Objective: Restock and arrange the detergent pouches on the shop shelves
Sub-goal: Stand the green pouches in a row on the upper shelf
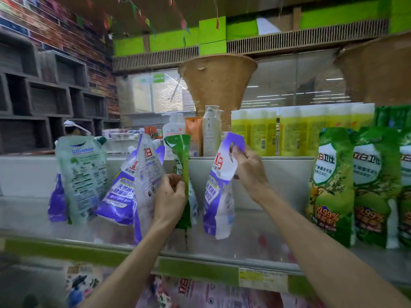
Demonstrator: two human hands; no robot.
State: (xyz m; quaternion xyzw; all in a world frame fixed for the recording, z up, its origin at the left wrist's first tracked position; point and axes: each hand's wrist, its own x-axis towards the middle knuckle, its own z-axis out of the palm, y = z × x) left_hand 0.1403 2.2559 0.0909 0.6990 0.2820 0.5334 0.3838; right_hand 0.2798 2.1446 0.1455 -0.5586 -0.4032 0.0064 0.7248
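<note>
While right hand (249, 167) grips purple pouch (219, 196), green pouches (331, 187) beside

pouches (115, 181) left on shelf (255, 227), bottles (255, 132) seemingly behind, above

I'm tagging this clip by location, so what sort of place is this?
Most likely a supermarket's household-cleaning aisle. Detergent pouches stand in rows on a metal shelf whose front edge carries a price label. Bottles line the shelf above, and each hand holds a pouch.
</note>
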